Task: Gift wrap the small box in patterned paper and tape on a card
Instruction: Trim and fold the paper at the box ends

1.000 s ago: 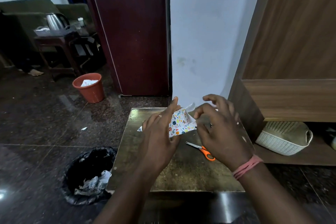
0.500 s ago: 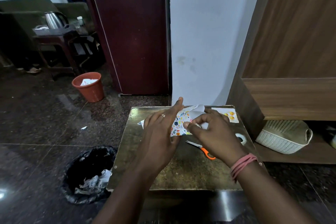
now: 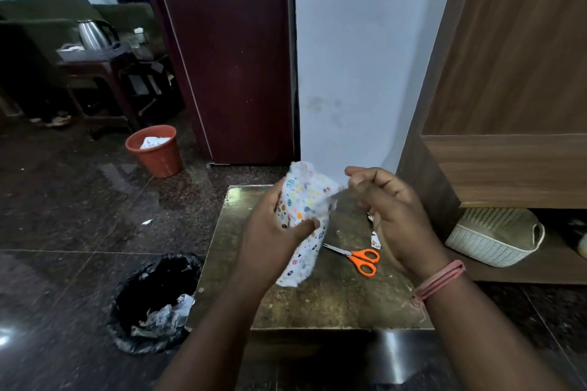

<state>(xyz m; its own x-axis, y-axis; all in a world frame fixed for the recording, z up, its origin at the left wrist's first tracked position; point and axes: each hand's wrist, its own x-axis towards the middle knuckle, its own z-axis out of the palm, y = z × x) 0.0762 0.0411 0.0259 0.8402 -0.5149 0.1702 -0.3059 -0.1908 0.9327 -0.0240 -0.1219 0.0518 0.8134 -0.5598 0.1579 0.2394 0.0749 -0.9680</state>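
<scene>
Fingers, left hand (image 3: pixel 270 232): curled round the paper-wrapped box (image 3: pixel 303 216), lifted off the surface (image 3: pixel 317 301).
Fingers, right hand (image 3: pixel 390 209): loosely curled, holding nothing visible.
Scissors (image 3: pixel 357 257): lying on surface.

I count two hands, the left hand (image 3: pixel 273 232) and the right hand (image 3: pixel 394 216), one wrapped box (image 3: pixel 305 216), and one pair of scissors (image 3: pixel 355 257) on the surface (image 3: pixel 317 301). Two bins sit on the floor: an orange bin (image 3: pixel 155 151) at ten o'clock and a black-lined bin (image 3: pixel 152 301) at eight. One white basket (image 3: pixel 495 238) sits at three o'clock.

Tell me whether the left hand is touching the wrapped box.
Touching. The head view shows the left hand gripping the wrapped box, thumb pressed across its patterned paper.
</scene>
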